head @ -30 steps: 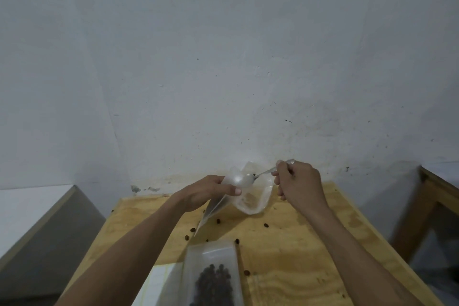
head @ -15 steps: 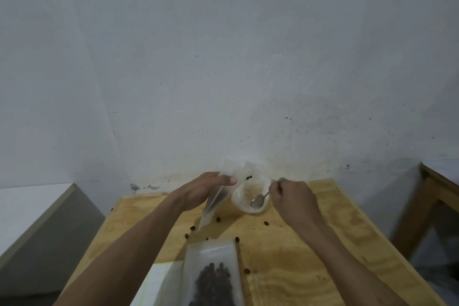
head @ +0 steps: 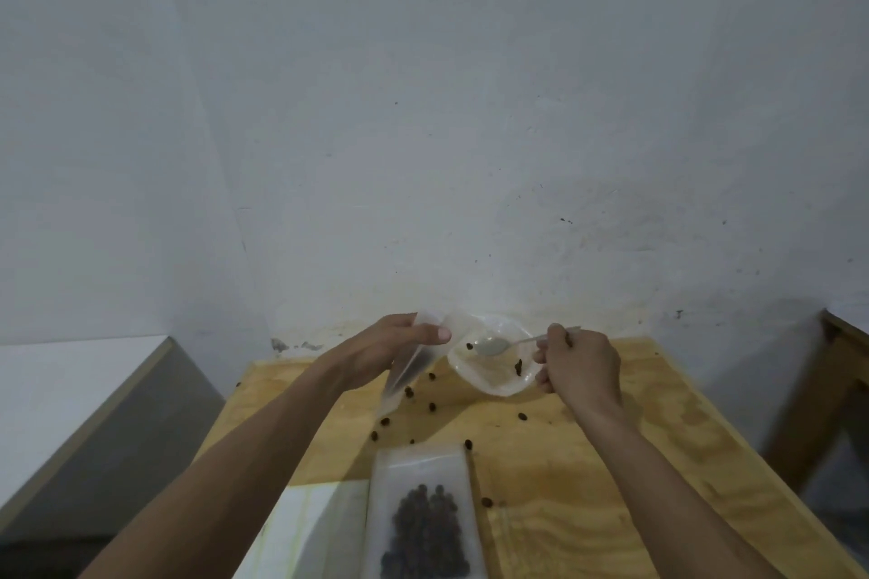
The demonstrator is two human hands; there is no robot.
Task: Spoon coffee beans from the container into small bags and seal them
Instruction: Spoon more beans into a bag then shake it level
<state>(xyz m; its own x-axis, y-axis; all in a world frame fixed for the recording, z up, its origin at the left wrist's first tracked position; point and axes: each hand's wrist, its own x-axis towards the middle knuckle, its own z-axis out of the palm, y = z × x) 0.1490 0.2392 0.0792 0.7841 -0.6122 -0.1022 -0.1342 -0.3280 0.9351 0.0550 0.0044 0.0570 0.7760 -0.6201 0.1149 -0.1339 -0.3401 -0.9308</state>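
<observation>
Left hand (head: pixel 399 346) is pinching the small bag (head: pixel 414 367), mouth opening rightward. Just right, the container (head: pixel 493 376) is sitting nearly empty. Right hand (head: pixel 580 362), nearer it, is gripping the spoon (head: pixel 498 346), handle lying left-right, bowl hovering over the container.

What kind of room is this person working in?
Probably a plain back room or small home workshop, not a shop counter: a bare plywood table against a scuffed white wall, loose coffee beans scattered on it, and a filled bag lying nearby.
</observation>
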